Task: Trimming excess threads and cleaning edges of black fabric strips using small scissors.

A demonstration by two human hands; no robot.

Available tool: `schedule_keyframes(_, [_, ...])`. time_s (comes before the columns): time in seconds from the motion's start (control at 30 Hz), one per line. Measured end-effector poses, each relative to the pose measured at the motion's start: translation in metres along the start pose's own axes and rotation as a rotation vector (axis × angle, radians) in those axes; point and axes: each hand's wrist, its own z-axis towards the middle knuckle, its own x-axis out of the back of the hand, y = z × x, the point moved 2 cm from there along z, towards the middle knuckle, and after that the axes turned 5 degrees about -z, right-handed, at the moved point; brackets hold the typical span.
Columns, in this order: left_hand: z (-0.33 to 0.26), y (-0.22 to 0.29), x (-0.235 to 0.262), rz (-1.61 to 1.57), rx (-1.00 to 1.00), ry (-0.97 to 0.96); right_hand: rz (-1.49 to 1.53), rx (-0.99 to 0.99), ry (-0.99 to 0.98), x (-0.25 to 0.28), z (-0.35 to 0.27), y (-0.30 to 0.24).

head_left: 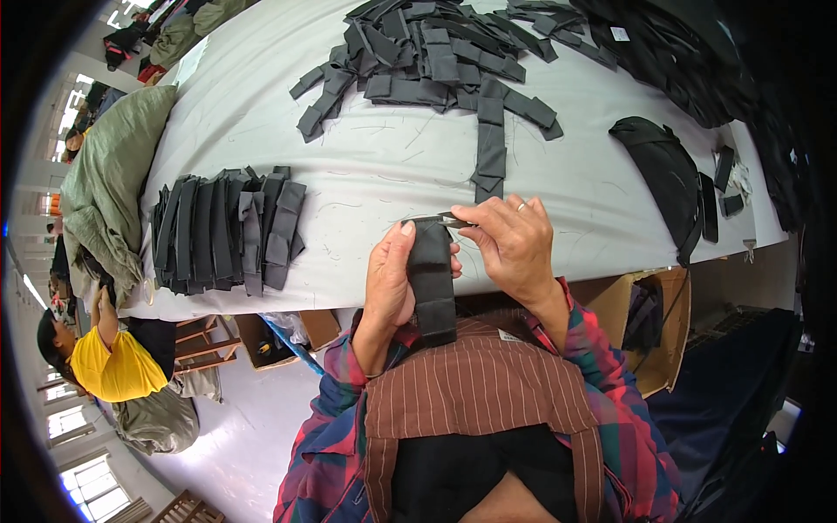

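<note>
Fingers [410, 240] on my left hand [390, 283] are wrapping snug around a dark grey fabric strap [432, 283], while my right hand [514, 244] is pinching small metal snips [452, 220] at its top end. The strap's long axis is running straight up-down, hanging toward my striped apron [479, 383]. It's all happening at the near edge of a white table [375, 166] that's carrying a neat stack of straps [228, 231] and a loose pile [427, 57], workshop floor below.

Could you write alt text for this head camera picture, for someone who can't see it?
A person's left hand holds a dark fabric strip upright while the right hand works small metal snips at its top, at a white table bearing fabric piles.
</note>
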Motion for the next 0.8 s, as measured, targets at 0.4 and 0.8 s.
schedule_keyframes(0.4, [0.002, -0.005, 0.006, 0.023, -0.009, 0.005, -0.096, 0.04, 0.017, -0.002, -0.003, -0.006])
schedule_keyframes(0.8, [0.002, -0.003, 0.002, -0.042, -0.001, 0.01, 0.019, -0.092, 0.025, -0.011, -0.012, -0.007])
